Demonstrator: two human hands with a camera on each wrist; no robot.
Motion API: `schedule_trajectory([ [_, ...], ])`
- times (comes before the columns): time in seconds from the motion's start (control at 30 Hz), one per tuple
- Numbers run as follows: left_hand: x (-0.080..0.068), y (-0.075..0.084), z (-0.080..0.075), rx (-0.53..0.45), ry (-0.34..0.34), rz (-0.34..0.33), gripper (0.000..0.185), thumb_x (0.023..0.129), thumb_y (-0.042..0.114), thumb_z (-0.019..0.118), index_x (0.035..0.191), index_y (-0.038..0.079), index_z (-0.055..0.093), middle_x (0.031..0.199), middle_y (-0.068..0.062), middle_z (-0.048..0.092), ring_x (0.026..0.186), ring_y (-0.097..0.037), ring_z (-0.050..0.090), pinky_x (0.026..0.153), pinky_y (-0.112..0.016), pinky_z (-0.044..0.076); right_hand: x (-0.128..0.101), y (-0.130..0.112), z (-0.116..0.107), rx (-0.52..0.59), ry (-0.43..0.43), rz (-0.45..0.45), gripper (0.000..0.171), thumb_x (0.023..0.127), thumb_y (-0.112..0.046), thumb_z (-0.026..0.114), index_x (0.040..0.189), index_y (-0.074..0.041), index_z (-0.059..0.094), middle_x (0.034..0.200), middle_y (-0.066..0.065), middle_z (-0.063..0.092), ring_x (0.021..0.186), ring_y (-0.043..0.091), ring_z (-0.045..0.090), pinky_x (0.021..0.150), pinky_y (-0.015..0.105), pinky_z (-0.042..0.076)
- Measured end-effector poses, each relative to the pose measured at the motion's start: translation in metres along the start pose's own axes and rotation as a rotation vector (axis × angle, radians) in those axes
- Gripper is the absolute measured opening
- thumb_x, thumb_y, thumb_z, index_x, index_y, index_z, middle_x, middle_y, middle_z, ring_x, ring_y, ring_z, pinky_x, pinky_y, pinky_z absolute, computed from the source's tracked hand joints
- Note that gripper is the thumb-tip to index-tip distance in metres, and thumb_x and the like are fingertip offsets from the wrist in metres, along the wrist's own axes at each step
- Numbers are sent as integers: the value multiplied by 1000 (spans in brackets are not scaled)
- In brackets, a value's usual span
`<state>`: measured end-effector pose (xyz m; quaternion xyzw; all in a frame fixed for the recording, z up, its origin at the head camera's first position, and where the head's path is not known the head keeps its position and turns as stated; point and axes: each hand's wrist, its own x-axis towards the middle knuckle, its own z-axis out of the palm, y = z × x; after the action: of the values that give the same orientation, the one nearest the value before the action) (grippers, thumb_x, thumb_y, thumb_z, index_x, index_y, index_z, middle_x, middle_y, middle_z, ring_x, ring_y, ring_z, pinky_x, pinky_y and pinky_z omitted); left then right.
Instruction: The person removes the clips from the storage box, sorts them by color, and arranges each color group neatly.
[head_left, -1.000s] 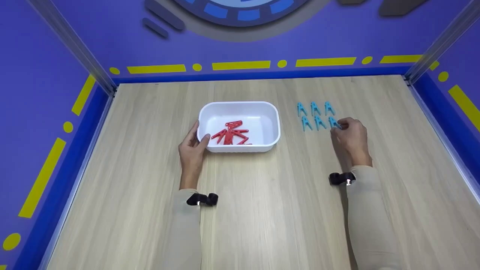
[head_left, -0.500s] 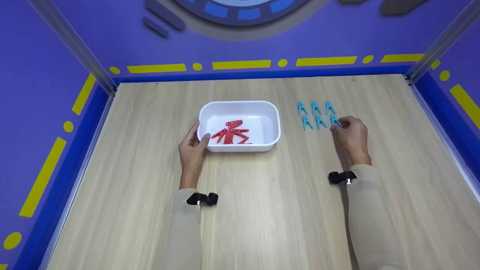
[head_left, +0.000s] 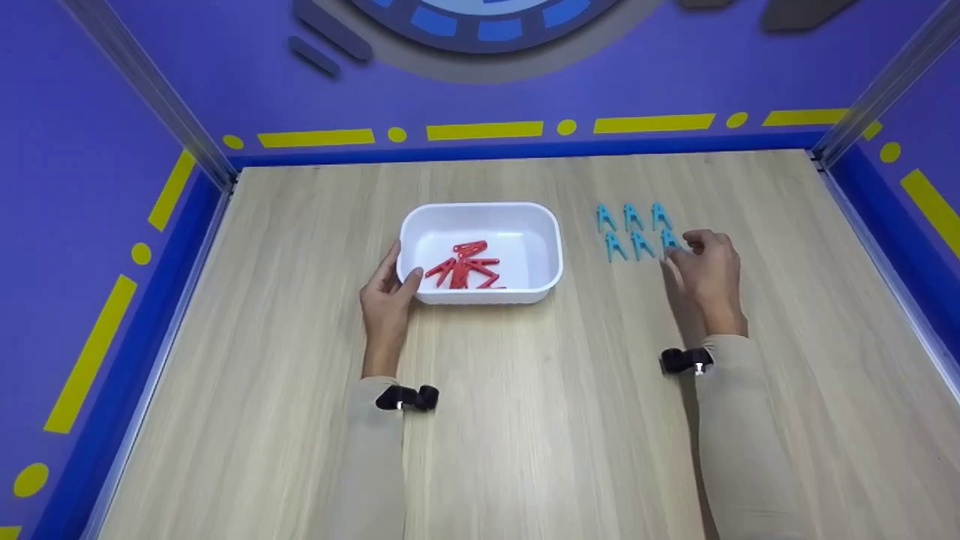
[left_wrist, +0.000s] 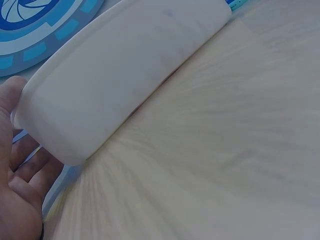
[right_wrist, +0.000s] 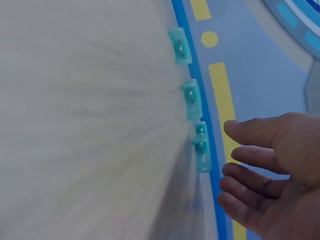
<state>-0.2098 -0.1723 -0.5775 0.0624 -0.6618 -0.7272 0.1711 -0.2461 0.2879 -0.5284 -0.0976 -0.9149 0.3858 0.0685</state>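
Note:
A white tub (head_left: 551,247) sits mid-table with several red clips (head_left: 461,271) inside. My left hand (head_left: 397,271) holds its near left corner, thumb over the rim and fingers along the outer wall; the left wrist view shows the tub wall (left_wrist: 125,70) against that hand (left_wrist: 20,165). To the right of the tub, several blue clips (head_left: 634,229) lie in two rows. My right hand (head_left: 679,250) hovers just right of the near-right blue clip (head_left: 670,241), fingers loosely spread and holding nothing. In the right wrist view the right hand (right_wrist: 235,155) is apart from the clips (right_wrist: 191,99).
Blue and purple walls with yellow markings enclose the wooden table (head_left: 525,420) on three sides. Metal corner posts (head_left: 150,97) stand at the back left and back right. Bare wood stretches in front of the tub and along the left side.
My right hand's thumb and fingers, which were closed at the near-right blue clip, have spread and drawn slightly off it. The left hand and the tub stay put.

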Motion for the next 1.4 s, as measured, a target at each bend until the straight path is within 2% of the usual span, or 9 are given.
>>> schedule_trajectory([
  [0.1,0,0,0,1,6,-7,60,96,6,80,152,7,59,157,-8,55,147,-21,48,116,-25,43,-3,-8,1,3,8,-65,43,105,-15,68,140,9,59,136,28,55,130,43,54,110,54,48],
  [0.27,0,-1,2,-9,5,-26,59,95,5,80,151,7,60,157,-8,54,148,-22,46,117,-24,42,-8,-26,12,56,26,-240,37,103,-9,71,135,9,64,132,27,59,125,43,59,110,55,49],
  [0.43,0,-1,2,-1,6,-27,60,95,8,81,151,8,60,158,-7,54,149,-22,46,117,-24,42,-13,-49,27,152,-17,-349,34,100,-6,74,131,8,67,129,24,64,121,40,63,107,56,52],
  [0.67,-1,-2,1,5,3,-30,60,96,7,81,151,7,59,159,-7,52,150,-23,44,117,-24,41,-16,-81,43,227,-103,-428,33,99,-3,75,129,9,67,128,25,65,121,39,64,106,54,54],
  [1.07,1,-2,-2,2,9,-19,60,95,5,80,151,6,59,157,-10,54,148,-23,46,118,-26,41,-21,-129,68,143,-252,-535,34,100,-6,75,131,5,67,129,20,66,121,34,64,106,49,55],
  [1.4,0,1,0,21,3,-33,61,96,9,81,152,10,59,159,-6,53,149,-21,46,116,-24,43,-18,-149,101,134,-437,-577,34,99,-6,77,130,3,68,128,23,65,121,41,63,106,52,55],
])
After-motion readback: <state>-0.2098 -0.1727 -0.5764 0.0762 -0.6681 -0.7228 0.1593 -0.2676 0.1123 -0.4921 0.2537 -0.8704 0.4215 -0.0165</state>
